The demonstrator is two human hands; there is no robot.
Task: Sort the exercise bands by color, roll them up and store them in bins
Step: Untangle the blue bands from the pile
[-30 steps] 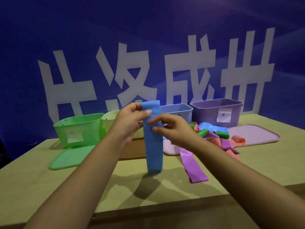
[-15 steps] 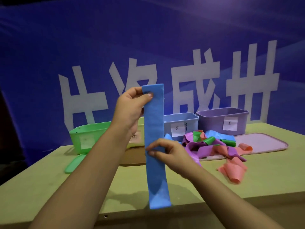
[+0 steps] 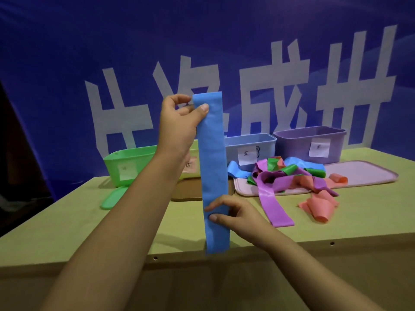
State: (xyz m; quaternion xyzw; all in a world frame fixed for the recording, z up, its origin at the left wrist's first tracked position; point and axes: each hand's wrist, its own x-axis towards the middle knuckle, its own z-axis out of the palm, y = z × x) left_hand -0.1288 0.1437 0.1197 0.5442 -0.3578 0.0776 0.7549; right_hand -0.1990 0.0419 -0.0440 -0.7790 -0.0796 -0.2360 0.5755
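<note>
Both hands hold one blue band (image 3: pixel 213 167), stretched flat and upright above the near edge of the bench (image 3: pixel 94 223). Left hand (image 3: pixel 179 126) pinches the band's top end between thumb and curled fingers; right hand (image 3: pixel 233 214) pinches it near the bottom end, thumb in front.

To roll it well, the band likely needs to stay flat and untwisted, with the roll started tight at one end and the edges kept aligned.

Along the far edge of the bench stand a green bin (image 3: pixel 125 160), a pale blue bin (image 3: pixel 258 142) and a purple bin (image 3: pixel 312 140), each with a white label. Their insides are hidden from this angle. Another bin sits behind the raised forearm, mostly hidden. A loose pile of bands (image 3: pixel 289 176), purple, green, blue and salmon, lies in front of the blue and purple bins, partly on a pink lid (image 3: pixel 368 171).
</note>
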